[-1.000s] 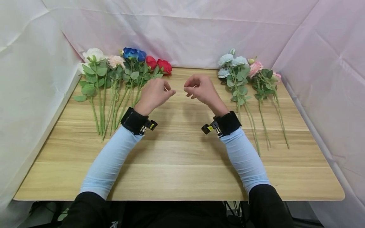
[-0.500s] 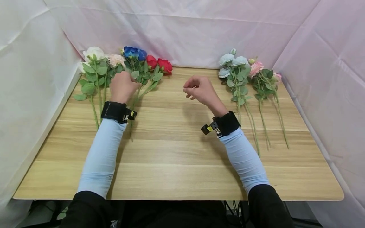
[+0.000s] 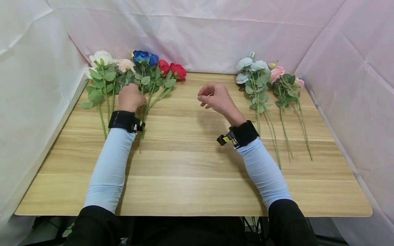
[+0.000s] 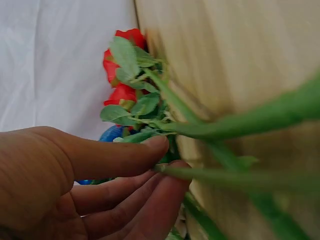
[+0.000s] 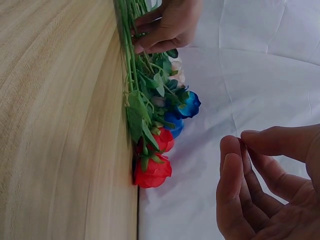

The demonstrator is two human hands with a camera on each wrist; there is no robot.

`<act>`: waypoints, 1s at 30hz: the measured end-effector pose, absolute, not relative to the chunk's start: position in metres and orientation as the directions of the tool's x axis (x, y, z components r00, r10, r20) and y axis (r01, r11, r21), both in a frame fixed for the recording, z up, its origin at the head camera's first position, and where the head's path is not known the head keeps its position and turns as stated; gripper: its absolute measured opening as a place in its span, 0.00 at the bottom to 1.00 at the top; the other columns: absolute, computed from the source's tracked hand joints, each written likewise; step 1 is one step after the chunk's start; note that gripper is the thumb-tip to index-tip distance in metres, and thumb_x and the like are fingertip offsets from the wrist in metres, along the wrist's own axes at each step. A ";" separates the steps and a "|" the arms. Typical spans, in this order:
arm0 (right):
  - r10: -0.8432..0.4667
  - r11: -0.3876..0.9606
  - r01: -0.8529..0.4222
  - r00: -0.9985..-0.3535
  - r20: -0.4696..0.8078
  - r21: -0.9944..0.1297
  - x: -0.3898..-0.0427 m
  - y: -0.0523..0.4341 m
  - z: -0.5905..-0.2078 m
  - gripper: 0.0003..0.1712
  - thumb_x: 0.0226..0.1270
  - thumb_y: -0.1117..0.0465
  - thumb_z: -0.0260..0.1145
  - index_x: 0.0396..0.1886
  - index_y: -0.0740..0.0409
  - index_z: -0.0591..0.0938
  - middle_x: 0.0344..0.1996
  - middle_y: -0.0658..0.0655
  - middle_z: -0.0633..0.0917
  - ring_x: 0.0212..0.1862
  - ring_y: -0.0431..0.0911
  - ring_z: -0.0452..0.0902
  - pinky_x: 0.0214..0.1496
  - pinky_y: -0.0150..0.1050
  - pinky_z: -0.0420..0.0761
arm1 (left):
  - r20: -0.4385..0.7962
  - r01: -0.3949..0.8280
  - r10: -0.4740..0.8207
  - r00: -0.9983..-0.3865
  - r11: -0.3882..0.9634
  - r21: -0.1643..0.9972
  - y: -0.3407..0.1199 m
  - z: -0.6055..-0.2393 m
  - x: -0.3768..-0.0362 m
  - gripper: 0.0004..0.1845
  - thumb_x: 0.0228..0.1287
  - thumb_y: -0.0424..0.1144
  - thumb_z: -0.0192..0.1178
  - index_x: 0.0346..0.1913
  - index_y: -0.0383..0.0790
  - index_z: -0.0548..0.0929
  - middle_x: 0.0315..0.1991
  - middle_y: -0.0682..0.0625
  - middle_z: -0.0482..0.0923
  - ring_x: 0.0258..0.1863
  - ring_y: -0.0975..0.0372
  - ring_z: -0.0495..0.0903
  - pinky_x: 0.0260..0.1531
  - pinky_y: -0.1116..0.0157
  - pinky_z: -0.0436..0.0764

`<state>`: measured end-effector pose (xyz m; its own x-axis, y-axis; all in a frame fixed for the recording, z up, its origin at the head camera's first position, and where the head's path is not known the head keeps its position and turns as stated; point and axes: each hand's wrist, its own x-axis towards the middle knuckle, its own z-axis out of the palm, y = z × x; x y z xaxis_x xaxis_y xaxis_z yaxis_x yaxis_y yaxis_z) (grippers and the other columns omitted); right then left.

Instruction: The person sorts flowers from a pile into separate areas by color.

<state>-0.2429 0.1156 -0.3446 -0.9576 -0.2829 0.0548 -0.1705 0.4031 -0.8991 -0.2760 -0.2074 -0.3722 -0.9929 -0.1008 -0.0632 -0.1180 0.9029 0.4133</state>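
At the far-left of the wooden table (image 3: 191, 164), in the row of fake flowers, the left hand (image 3: 130, 97) has its thumb and fingers (image 4: 150, 150) curled around a green stem (image 4: 230, 177) among the blue roses (image 3: 144, 57) and red roses (image 3: 172, 69); pick-up step, judged just begun. Right hand (image 3: 215, 95) hovers mid-table, fingers loosely curled, holding nothing. Next move likely needs one stem lifted free without dragging neighbours. Pale blue and pink sprays (image 3: 267, 78) lie well apart, right.
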 end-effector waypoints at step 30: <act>-0.295 0.424 -0.162 -0.955 0.033 -0.891 -0.242 0.117 -0.348 0.05 0.71 0.63 0.68 0.42 0.59 0.85 0.36 0.58 0.87 0.38 0.53 0.88 0.44 0.52 0.89 | 0.225 0.072 -0.045 -0.973 0.873 0.483 -0.190 -0.315 -0.246 0.28 0.64 0.33 0.63 0.06 0.44 0.68 0.05 0.56 0.58 0.10 0.60 0.61 0.31 0.58 0.73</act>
